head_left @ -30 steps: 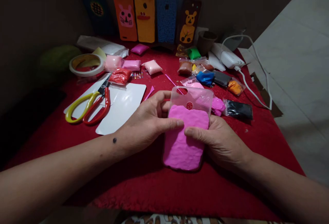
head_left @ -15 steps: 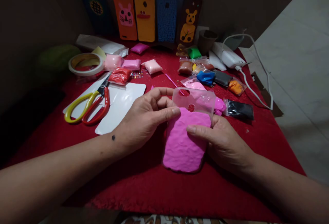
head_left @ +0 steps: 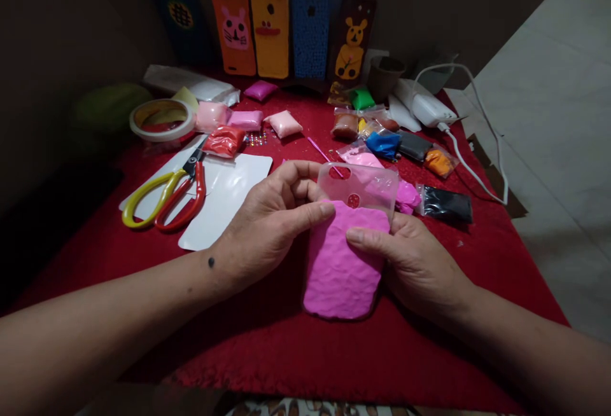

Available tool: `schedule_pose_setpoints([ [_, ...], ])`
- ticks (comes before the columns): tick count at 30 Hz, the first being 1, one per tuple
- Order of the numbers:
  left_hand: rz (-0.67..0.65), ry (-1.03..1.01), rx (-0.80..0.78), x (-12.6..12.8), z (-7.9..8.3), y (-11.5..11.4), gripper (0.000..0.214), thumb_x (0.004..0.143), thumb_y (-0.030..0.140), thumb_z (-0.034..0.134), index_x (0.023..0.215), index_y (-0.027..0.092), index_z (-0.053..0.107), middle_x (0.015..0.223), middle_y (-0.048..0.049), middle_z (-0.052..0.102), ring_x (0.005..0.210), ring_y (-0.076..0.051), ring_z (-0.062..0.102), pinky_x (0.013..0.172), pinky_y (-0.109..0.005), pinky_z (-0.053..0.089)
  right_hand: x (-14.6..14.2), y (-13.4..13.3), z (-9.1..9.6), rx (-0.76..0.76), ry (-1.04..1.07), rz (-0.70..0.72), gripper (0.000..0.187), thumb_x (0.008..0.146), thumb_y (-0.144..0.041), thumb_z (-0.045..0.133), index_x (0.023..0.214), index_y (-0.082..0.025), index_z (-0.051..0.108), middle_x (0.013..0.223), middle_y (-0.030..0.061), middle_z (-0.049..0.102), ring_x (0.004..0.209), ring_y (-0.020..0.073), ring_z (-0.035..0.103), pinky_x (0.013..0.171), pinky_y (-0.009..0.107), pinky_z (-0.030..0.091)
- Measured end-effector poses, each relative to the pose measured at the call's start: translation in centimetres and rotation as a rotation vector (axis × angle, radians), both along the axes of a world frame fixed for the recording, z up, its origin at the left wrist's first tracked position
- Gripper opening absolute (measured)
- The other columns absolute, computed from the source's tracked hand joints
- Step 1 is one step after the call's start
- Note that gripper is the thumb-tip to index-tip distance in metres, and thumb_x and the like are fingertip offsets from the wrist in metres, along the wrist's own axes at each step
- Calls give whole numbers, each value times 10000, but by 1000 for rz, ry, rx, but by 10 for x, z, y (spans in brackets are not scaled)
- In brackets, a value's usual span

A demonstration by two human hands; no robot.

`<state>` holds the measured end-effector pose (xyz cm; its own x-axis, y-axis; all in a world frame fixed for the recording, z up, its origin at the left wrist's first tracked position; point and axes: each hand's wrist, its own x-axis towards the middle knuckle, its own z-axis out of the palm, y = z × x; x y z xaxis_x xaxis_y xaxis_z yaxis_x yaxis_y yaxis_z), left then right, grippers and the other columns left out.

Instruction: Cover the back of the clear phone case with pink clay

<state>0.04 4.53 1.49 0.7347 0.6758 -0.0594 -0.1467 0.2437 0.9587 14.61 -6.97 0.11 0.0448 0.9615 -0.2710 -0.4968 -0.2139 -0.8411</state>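
A clear phone case [head_left: 377, 184] is held upright over the red cloth, its camera cutout at the top left. Pink clay [head_left: 344, 276] covers roughly its lower two thirds, with a bumpy surface; the top strip is bare. My left hand [head_left: 277, 212] grips the case's left edge, thumb pressed on the clay's upper left corner and fingers curled behind. My right hand [head_left: 415, 257] holds the right side, its thumb flat on the clay and its other fingers mostly hidden behind the case. Behind the case lies an opened packet of pink clay [head_left: 408, 196].
Scissors [head_left: 167, 200] rest on white sheets [head_left: 229, 193] at left, near a tape roll [head_left: 162, 120]. Several clay packets [head_left: 224, 141] lie about. A black packet [head_left: 446, 204] is at right, beside a white cable [head_left: 477, 177]. Decorated cases [head_left: 270, 28] stand against the back wall.
Almost nothing differs. My left thumb stays on the clay's upper corner, and both hands keep their hold on the phone case; the view has shifted very slightly.
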Motion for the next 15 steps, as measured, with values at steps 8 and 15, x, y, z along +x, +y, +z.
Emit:
schedule_pose_setpoints([
  [8,-78,-37,-53,0,0,0,352,824,210,760,1107,175,554,830,29,612,731,-87,584,680,-214,464,-1,-1,0,-30,-10,3,109,824,-292,768,892,-209,749,804,-16,717,682,102,604,691,230,477],
  [15,-21,-49,-79,2,4,0,345,764,171,812,1011,166,571,694,59,593,612,-64,545,595,-175,446,-2,2,1,-31,21,26,89,798,-249,781,865,-201,750,800,-13,723,684,106,615,690,226,486],
])
